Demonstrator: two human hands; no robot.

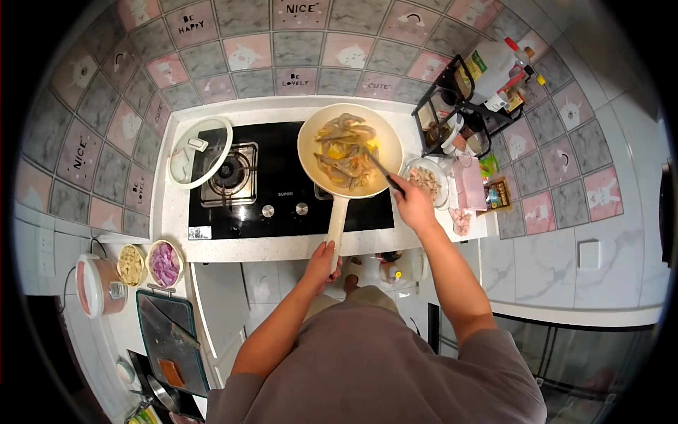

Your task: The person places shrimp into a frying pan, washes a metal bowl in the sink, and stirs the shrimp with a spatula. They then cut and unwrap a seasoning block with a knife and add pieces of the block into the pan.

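A cream frying pan (308, 167) sits over the right side of the black stove, with grey, unpeeled-looking shrimp (345, 152) and yellowish oil inside. My left hand (323, 267) is wrapped round the end of the pan's long handle (338, 227), which points toward me. In my right hand (415, 205) is a dark-handled spatula (385, 172). Its tip reaches among the shrimp, so the blade is partly hidden. Close beyond my right hand, a clear bowl (443, 194) contains pale pinkish pieces, perhaps meat or shrimp.
A glass lid (200, 152) rests left of the bare left burner (228, 174). Bowls of chopped purple onion (164, 265) and pale slices (131, 265) stand by a cutting board (169, 339) with a knife (169, 319). A black rack (462, 106) with bottles occupies the right corner.
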